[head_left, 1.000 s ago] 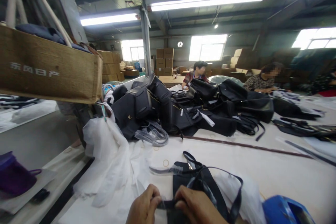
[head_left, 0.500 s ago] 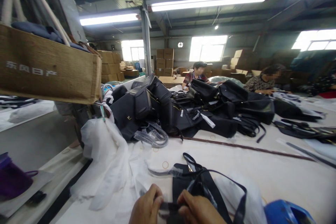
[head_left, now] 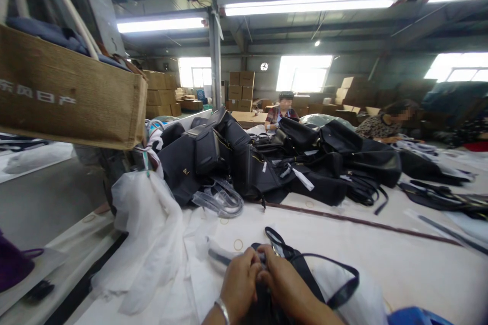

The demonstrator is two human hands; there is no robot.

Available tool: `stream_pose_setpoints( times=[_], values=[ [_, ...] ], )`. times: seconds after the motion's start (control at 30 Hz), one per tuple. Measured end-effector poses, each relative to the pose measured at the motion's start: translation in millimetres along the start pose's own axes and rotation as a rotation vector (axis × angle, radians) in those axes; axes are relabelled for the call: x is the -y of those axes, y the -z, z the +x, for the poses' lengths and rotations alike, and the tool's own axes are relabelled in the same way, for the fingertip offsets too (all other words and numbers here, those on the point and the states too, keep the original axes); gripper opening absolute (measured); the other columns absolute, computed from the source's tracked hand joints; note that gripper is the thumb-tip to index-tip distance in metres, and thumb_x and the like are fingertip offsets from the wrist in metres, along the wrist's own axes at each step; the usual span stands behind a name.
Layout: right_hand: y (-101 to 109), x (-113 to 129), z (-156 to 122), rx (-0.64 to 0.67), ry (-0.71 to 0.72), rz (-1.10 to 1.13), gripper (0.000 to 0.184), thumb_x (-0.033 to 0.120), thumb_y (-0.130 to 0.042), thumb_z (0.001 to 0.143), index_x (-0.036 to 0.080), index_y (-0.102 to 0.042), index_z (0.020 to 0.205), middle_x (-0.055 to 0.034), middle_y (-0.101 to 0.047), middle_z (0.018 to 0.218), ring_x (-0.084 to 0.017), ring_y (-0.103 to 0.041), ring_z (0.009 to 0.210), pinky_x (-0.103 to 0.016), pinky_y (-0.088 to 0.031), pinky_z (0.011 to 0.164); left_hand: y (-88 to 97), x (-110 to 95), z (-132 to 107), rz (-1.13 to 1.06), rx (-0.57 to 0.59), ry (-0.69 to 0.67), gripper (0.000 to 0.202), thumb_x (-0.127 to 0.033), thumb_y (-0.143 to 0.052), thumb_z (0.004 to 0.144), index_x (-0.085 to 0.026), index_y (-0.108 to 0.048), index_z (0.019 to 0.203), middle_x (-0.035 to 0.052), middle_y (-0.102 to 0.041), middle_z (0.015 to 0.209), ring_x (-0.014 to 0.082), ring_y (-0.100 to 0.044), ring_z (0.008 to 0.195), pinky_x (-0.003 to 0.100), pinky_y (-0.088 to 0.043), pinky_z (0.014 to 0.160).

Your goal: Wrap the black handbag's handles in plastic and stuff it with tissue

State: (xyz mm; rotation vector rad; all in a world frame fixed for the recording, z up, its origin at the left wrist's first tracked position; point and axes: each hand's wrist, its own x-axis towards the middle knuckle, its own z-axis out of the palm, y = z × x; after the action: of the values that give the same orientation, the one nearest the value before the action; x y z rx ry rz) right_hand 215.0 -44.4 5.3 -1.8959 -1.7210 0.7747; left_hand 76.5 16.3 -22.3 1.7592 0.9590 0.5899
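Note:
My left hand [head_left: 240, 277], with a silver bracelet at the wrist, is closed with its fingertips pinched. My right hand [head_left: 281, 275] is closed right beside it, fingers almost touching. Both grip a bag strap [head_left: 219, 257] that looks wrapped in clear plastic; its wrapped end sticks out to the left of my left hand. Much of what lies between the fingers is hidden. Under the hands is a black bag [head_left: 307, 275], partly covered by my forearms. A loose black strap [head_left: 345, 267] loops out from it to the right.
A pile of black bags [head_left: 244, 162] spans the table [head_left: 412, 274] ahead. White wrapping sheets [head_left: 148, 233] hang at left, below a burlap bag [head_left: 76, 96]. A blue object [head_left: 419, 316] stands at lower right. Two people [head_left: 282, 111] sit beyond the pile.
Both hands have moved forward and closer together, from a dark strip near the table's front edge up onto the bag. The view has shifted slightly.

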Motion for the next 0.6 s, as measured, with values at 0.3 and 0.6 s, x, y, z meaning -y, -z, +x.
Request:
stream_pose_setpoints(
  times=[0.3, 0.6],
  values=[
    [-6, -3, 43, -0.034, -0.103, -0.423, 0.025, 0.01, -0.042, 0.088, 0.009, -0.055, 0.109, -0.0177, -0.071, 0.094, -0.028, -0.068, 0.09, -0.032, -0.046, 0.071, -15.8, 26, 45, 0.055, -0.084, 0.043, 0.012, -0.02, -0.046, 0.081, -0.022, -0.05, 0.069, -0.005, -0.054, 0.051, 0.0134, -0.052, 0.041, 0.025, -0.036, 0.05],
    [-5, -9, 47, -0.044, -0.03, -0.528, 0.02, 0.009, -0.054, 0.079, 0.013, -0.065, 0.096, -0.0142, -0.071, 0.091, -0.028, -0.067, 0.089, -0.034, -0.045, 0.074, 3.6, 27, 19, 0.22, -0.187, -0.051, 0.028, -0.011, -0.043, 0.077, -0.017, -0.062, 0.097, 0.0104, -0.066, 0.103, 0.0242, -0.059, 0.102, 0.034, -0.042, 0.09]
  ],
)
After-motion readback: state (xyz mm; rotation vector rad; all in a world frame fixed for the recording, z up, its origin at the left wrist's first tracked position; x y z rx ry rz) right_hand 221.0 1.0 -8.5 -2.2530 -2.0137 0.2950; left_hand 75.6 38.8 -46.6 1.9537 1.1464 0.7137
